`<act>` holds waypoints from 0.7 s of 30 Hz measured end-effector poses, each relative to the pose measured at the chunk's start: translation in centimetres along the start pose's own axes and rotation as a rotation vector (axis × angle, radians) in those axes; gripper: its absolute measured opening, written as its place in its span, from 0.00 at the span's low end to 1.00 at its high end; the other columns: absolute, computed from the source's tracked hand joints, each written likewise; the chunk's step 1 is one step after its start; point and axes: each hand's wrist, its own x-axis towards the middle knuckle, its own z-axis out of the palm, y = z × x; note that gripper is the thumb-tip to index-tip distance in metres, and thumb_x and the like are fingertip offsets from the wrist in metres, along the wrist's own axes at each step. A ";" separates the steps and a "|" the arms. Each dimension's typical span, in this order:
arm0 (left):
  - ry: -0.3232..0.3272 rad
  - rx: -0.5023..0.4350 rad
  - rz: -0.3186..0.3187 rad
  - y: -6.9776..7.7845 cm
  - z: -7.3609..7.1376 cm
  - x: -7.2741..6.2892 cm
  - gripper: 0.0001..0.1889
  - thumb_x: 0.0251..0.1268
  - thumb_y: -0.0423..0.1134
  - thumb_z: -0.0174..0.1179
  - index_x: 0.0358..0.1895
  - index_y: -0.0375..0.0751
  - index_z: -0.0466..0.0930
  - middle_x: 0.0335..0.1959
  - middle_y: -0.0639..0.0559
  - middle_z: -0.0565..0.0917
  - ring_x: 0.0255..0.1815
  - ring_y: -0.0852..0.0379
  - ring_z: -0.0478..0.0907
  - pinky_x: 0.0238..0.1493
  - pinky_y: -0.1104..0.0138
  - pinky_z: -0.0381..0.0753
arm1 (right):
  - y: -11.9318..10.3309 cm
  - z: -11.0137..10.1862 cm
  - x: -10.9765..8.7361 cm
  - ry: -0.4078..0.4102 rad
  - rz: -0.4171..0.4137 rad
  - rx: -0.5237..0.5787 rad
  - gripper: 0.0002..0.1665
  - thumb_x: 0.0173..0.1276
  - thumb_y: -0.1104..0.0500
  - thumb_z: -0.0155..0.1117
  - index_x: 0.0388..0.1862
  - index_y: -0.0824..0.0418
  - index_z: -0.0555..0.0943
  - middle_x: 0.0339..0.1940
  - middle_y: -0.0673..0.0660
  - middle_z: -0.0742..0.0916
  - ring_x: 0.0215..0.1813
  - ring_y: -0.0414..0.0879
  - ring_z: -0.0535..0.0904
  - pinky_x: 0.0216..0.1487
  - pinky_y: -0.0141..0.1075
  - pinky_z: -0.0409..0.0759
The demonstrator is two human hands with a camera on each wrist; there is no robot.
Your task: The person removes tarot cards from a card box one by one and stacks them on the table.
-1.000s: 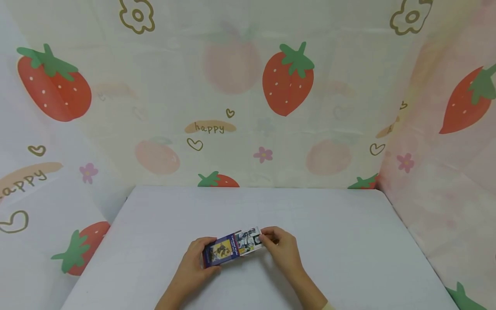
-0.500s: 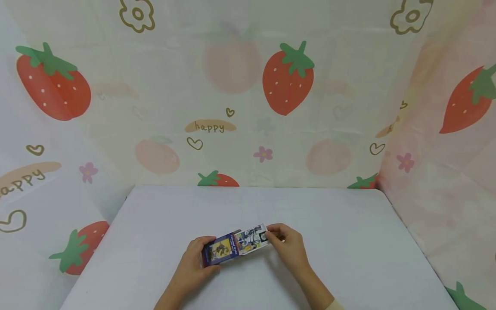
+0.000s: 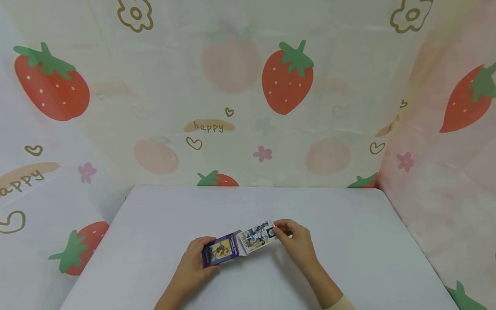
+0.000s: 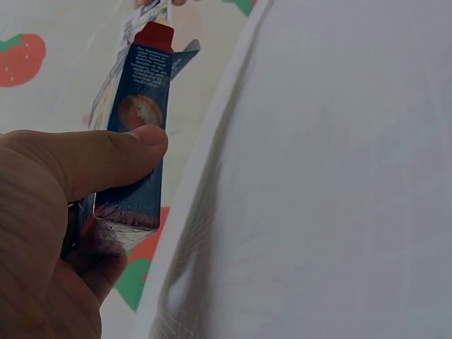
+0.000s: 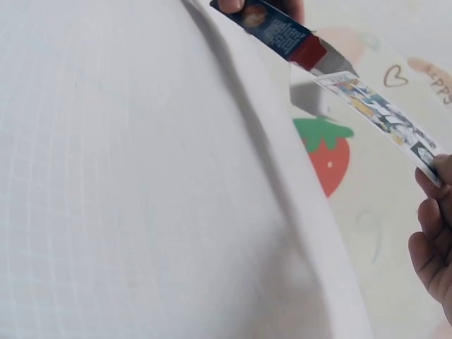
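Note:
My left hand [image 3: 193, 262] grips a small dark blue card box [image 3: 221, 250] with a yellow picture on its front, thumb along the near side. In the left wrist view the thumb presses on the box's narrow blue side [image 4: 145, 78], near a red end flap [image 4: 154, 35]. Between thumb and fingers of my right hand [image 3: 296, 243] the far end of a white-bordered illustrated card [image 3: 257, 236] is pinched. Its near end lies at the box's open mouth; whether any of it is still inside I cannot tell. The right wrist view shows the card [image 5: 385, 116] as thin.
Both hands are above a white-covered table [image 3: 348, 241]. Behind it hangs a pale curtain [image 3: 248, 103] printed with strawberries and flowers, with similar sheets at the left and right sides.
The right hand has moved to the right and slightly away, drawing the card out of the box so that more of it shows. The left hand and box have stayed nearly still.

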 end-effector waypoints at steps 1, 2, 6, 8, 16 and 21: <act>-0.001 -0.002 0.000 0.0 0.0 0.0 0.44 0.38 0.34 0.84 0.66 0.48 0.75 0.63 0.56 0.79 0.67 0.54 0.74 0.73 0.50 0.72 | 0.1 -0.1 0.1 0.002 -0.003 -0.004 0.07 0.66 0.60 0.74 0.42 0.54 0.89 0.30 0.44 0.89 0.34 0.41 0.81 0.34 0.30 0.80; -0.003 -0.004 -0.003 0.0 0.0 0.0 0.43 0.39 0.34 0.84 0.66 0.49 0.75 0.63 0.56 0.79 0.67 0.54 0.74 0.73 0.50 0.72 | 0.1 -0.2 0.1 0.004 -0.006 -0.007 0.06 0.66 0.60 0.74 0.42 0.53 0.89 0.30 0.44 0.89 0.34 0.41 0.81 0.34 0.30 0.80; -0.012 -0.010 -0.015 0.0 -0.1 0.1 0.43 0.39 0.34 0.84 0.66 0.49 0.75 0.63 0.56 0.79 0.67 0.55 0.73 0.74 0.50 0.71 | 0.3 -0.8 0.3 0.003 -0.015 -0.018 0.07 0.66 0.60 0.74 0.42 0.52 0.89 0.30 0.44 0.89 0.34 0.41 0.81 0.34 0.31 0.81; -0.016 -0.006 -0.018 0.0 -0.1 0.1 0.43 0.39 0.34 0.84 0.66 0.49 0.75 0.64 0.56 0.78 0.67 0.54 0.73 0.74 0.50 0.71 | 0.2 -1.1 0.5 0.000 -0.021 -0.017 0.07 0.67 0.60 0.74 0.42 0.53 0.89 0.31 0.45 0.89 0.34 0.41 0.81 0.34 0.31 0.81; 0.005 0.024 0.007 -0.1 -0.1 0.1 0.44 0.37 0.33 0.84 0.66 0.47 0.75 0.63 0.55 0.79 0.66 0.52 0.74 0.72 0.49 0.73 | 0.2 -2.3 1.6 -0.025 -0.048 -0.029 0.07 0.68 0.60 0.73 0.44 0.55 0.89 0.32 0.47 0.90 0.34 0.40 0.81 0.36 0.33 0.81; 0.013 0.043 0.023 -0.2 -0.1 0.0 0.44 0.36 0.33 0.85 0.65 0.47 0.75 0.62 0.56 0.79 0.65 0.53 0.75 0.70 0.49 0.74 | 0.1 -3.0 2.2 -0.041 -0.076 -0.048 0.07 0.68 0.61 0.72 0.45 0.57 0.88 0.33 0.47 0.90 0.34 0.39 0.81 0.35 0.31 0.81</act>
